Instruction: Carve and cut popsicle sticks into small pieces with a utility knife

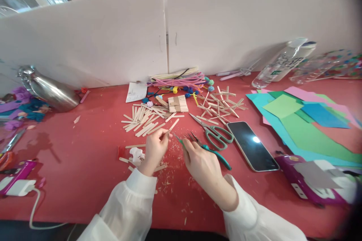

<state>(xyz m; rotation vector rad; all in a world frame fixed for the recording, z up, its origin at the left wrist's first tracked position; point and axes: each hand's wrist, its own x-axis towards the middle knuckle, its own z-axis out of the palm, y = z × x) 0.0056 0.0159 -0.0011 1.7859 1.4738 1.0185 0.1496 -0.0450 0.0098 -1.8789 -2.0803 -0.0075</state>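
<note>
Pinched between the fingers of my left hand is a wooden craft stick, its end pointing up and right. My right hand is closed around a small green craft knife, its thin tip pointing at the stick; whether they touch I cannot tell. Teal-handled pliers lie partly behind my right hand. Beyond them rest scissors with grey-green handles. Pale wood shavings are scattered on the red table between my wrists. A pile of loose craft sticks lies just past my left hand.
A bundled stack of sticks, pipe cleaners and joined sticks lie toward the white partition. At right are a phone, coloured paper, a bottle and a purple power strip. A steel jug lies tilted at left.
</note>
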